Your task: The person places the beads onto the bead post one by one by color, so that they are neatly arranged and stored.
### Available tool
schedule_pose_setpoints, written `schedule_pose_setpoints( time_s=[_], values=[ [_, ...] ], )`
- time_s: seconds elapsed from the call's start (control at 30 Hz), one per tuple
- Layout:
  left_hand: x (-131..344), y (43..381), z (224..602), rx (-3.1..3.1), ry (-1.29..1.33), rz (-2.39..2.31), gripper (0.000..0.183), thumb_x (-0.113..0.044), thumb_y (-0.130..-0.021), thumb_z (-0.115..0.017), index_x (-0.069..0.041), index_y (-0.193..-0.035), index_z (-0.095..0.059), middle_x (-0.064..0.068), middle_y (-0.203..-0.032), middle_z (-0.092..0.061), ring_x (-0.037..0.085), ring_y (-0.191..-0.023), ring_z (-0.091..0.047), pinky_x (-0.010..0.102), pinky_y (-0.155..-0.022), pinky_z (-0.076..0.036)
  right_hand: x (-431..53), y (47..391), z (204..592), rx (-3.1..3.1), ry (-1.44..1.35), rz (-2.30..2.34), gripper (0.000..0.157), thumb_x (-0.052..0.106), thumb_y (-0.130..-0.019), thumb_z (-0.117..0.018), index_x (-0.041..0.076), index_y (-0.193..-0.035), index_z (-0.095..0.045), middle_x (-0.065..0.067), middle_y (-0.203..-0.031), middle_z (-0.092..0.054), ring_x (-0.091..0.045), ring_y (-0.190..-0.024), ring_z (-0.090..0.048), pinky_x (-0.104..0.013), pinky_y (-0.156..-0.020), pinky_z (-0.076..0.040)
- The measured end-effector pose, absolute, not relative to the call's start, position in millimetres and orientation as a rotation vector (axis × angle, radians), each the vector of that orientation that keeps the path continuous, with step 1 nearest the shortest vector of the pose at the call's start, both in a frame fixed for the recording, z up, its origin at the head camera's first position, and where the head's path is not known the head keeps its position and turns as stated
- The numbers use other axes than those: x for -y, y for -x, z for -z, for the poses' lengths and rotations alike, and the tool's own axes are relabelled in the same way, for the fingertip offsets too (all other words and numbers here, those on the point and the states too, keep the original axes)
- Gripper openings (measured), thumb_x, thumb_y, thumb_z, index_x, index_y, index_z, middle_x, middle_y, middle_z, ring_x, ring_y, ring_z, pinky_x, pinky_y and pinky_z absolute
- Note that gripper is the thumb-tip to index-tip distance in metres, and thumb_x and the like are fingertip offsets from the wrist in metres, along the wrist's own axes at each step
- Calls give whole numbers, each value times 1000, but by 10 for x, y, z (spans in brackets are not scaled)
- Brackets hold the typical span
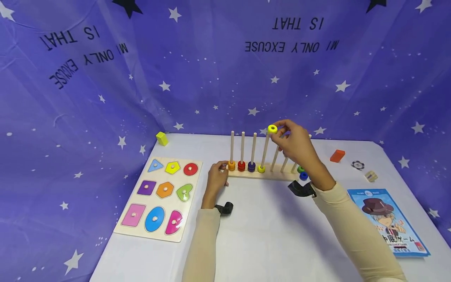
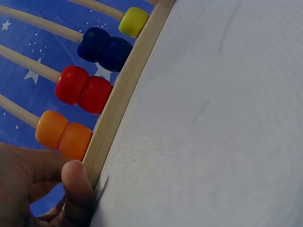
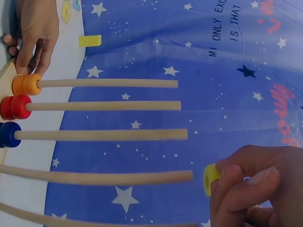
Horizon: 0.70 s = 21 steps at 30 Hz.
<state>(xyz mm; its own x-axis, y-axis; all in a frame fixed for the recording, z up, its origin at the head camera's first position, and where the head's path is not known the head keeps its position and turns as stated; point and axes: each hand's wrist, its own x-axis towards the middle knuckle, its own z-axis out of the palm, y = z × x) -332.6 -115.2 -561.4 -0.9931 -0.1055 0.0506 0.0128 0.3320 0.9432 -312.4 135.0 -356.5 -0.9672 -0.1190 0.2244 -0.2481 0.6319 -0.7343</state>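
My right hand [image 1: 297, 145] pinches a yellow bead [image 3: 209, 182] between thumb and fingers. The bead is just off the tip of a wooden peg [image 3: 142, 178], apart from it in the right wrist view. Another yellow bead [image 1: 261, 169] sits at the foot of that peg. With thumb and fingers, my left hand [image 1: 216, 178] grips the left end of the wooden base [image 2: 118, 94]. Pairs of orange beads [image 2: 52, 130], red beads [image 2: 72, 85] and dark blue beads [image 2: 93, 45] are stacked on the left pegs. The pegs further right are partly hidden behind my right hand.
Green [image 1: 300, 169] and blue beads [image 1: 303, 176] lie by the base's right end, partly covered by my wrist. A shape puzzle board [image 1: 158, 199] is at left, a yellow block [image 1: 162, 138] behind it. An orange block [image 1: 337, 156], a chip [image 1: 358, 165] and a booklet [image 1: 387, 223] lie right.
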Motion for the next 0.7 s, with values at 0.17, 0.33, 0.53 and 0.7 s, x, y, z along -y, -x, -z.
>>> schedule_pose_setpoints(
  time_s=[0.17,0.33,0.53,0.7],
  values=[
    [1126,3320,5601,2473,-83,1758,33,2,-88,-57,-6,-119,-64,14,-98,-51,12,-38,-51,29,-35,-53,-1320,3151,3597,2734,-278,-1261,37,25,-89,-65,13,-123,-55,-5,-91,-58,-20,-58,-62,-30,-38,-50],
    [1124,3319,5595,2476,-89,1760,33,1,-89,-57,-6,-120,-63,13,-98,-51,12,-38,-51,29,-34,-52,-1305,3163,3621,2747,-272,-1247,37,25,-89,-65,13,-123,-55,-5,-90,-57,-20,-56,-62,-31,-38,-51],
    [1131,3319,5616,2476,-100,1755,33,1,-88,-57,-6,-120,-63,12,-98,-51,11,-38,-50,29,-35,-53,-1290,3154,3623,2733,-298,-1269,41,24,-90,-65,14,-127,-54,-5,-87,-58,-22,-52,-60,-35,-37,-52],
    [1139,3307,5622,2483,-107,1734,32,-1,-88,-58,-7,-119,-64,11,-97,-51,10,-38,-50,29,-35,-53,-1312,3139,3620,2722,-298,-1275,42,26,-90,-65,15,-129,-53,-5,-88,-58,-21,-54,-60,-34,-37,-51]
  ],
)
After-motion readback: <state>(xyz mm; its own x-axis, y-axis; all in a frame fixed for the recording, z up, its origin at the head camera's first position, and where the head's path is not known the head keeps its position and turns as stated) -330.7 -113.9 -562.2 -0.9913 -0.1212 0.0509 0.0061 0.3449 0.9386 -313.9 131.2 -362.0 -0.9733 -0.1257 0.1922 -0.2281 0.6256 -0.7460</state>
